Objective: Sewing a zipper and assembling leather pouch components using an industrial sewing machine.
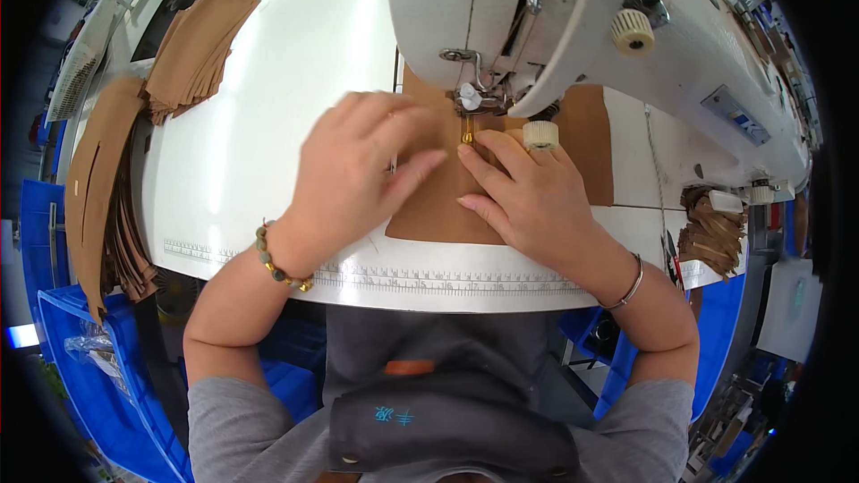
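Observation:
A brown fabric panel (pixel 420 210) lies under the presser foot (pixel 481 104) of a white sewing machine (pixel 680 72). A small gold metal piece, apparently a zipper pull (pixel 467 135), sits just below the foot. My right hand (pixel 528 192) rests flat on the panel, fingers spread, its fingertips beside the gold piece. My left hand (pixel 362 161) hovers over the panel's left part with bent fingers and the thumb apart; I see nothing held in it.
Stacks of brown pieces (pixel 192 49) and longer slotted strips (pixel 98 170) lie at the left. Brown scraps (pixel 711 237) sit at the right. A printed ruler (pixel 412 279) runs along the white table's (pixel 242 170) front edge. Blue bins (pixel 76 394) stand below on both sides.

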{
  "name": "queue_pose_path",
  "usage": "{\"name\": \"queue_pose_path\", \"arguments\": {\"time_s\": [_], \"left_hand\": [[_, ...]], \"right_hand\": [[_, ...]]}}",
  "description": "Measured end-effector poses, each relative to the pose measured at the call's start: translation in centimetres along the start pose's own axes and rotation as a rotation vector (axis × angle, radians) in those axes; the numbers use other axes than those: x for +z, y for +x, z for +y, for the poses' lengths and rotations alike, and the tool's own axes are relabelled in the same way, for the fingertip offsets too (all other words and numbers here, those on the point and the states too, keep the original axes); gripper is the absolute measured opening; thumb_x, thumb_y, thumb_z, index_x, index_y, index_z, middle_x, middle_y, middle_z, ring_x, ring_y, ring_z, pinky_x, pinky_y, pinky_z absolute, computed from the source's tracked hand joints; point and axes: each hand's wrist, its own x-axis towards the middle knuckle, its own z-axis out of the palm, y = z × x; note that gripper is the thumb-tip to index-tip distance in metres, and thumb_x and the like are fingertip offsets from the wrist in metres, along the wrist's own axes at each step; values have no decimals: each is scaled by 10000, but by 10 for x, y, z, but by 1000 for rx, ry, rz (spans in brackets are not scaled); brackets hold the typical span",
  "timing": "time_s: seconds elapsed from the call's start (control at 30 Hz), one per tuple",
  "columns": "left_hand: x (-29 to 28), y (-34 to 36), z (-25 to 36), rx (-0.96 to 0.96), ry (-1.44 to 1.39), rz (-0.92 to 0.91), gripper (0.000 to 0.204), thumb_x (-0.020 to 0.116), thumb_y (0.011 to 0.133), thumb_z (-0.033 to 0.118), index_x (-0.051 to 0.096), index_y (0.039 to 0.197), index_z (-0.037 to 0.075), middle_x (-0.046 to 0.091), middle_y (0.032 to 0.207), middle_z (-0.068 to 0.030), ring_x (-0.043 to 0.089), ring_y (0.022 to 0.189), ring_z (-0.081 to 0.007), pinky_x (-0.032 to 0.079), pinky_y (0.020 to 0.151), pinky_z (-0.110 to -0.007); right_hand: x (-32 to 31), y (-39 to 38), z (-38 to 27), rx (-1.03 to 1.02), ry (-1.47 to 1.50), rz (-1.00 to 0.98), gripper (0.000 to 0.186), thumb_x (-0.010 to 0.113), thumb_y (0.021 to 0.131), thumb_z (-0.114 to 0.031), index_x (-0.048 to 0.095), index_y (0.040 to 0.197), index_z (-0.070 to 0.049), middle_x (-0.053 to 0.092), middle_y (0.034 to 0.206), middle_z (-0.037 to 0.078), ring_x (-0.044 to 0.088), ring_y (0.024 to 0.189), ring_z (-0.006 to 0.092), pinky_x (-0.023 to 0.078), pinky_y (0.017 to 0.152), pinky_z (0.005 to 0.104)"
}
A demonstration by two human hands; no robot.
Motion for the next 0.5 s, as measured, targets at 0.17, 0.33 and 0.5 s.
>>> {"name": "queue_pose_path", "arguments": {"time_s": [0.17,0.33,0.5], "left_hand": [[17,-16,4,136,-75,-185,583,851,799,337,715,1270,21,717,1258,-135,668,1133,-325,532,1001,-432],[17,-13,3,152,-42,-219,593,836,798,367,726,1253,4,715,1276,-129,665,1171,-325,531,1011,-419],[19,-8,3,132,-20,-222,580,819,816,384,731,1253,15,714,1284,-113,657,1212,-305,516,1038,-425]], "right_hand": [[-1,-1,-1,-36,-13,15,478,825,819,-319,736,1180,-19,659,1024,89,640,947,269,514,1003,423],[2,0,3,-52,-29,45,478,824,818,-307,739,1188,-17,658,986,92,641,953,273,512,1008,420],[1,-1,7,-40,-46,24,463,814,838,-315,749,1202,-37,676,964,88,649,977,277,503,1025,426]]}}
